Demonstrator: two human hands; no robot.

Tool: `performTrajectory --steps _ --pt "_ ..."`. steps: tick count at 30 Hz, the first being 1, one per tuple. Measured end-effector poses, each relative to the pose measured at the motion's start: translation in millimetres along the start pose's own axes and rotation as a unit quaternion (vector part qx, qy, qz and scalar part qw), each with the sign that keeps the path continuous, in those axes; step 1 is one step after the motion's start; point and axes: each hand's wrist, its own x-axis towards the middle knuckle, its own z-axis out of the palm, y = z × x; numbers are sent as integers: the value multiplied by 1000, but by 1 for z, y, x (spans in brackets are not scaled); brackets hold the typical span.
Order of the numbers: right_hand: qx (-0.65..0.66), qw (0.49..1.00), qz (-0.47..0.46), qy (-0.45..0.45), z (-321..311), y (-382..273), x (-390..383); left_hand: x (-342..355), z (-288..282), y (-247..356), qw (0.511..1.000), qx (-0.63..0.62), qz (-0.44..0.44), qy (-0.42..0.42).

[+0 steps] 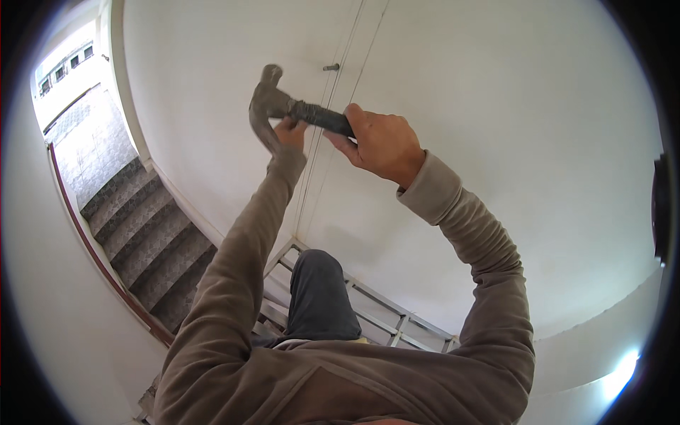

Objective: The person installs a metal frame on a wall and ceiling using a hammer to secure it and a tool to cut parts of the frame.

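Observation:
My right hand is wrapped round the dark handle of a claw hammer. The hammer's grey metal head points to the left, slightly smeared by motion. Just behind and below the hammer, my left hand is raised in front of the white wall, its fingers drawn together. The hammer covers part of those fingers, so what they hold, if anything, does not show. Thin cables run along the wall beside my left hand. Above the hammer handle, a small dark peg sticks out of the wall.
Grey tiled stairs lie on the left, with a dark red rail along them and a bright doorway beyond. A metal frame with bars is below me, around my bent knee. A dark object is at the right edge.

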Motion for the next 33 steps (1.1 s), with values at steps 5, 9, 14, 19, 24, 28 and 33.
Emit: performTrajectory --steps 5,9,14,19,24,28,33 --pt "-37 986 130 -101 19 46 12 -150 -108 -115 991 -45 -127 -23" --pt "-10 1000 19 -17 5 -17 7 -324 -249 -207 959 56 -275 28" --pt "-40 998 -40 -7 27 35 -10 -410 -290 -207 910 44 -405 76" --pt "15 992 108 -69 48 20 9 -415 -322 -231 891 90 -442 43" --pt "29 993 -72 88 31 -14 -22 -425 -324 -240 870 29 -484 92" --pt "25 974 218 -49 60 52 -6 -418 -315 -230 869 32 -487 79" --pt "52 997 51 35 14 -25 -9 -420 -327 -230 863 13 -497 90"
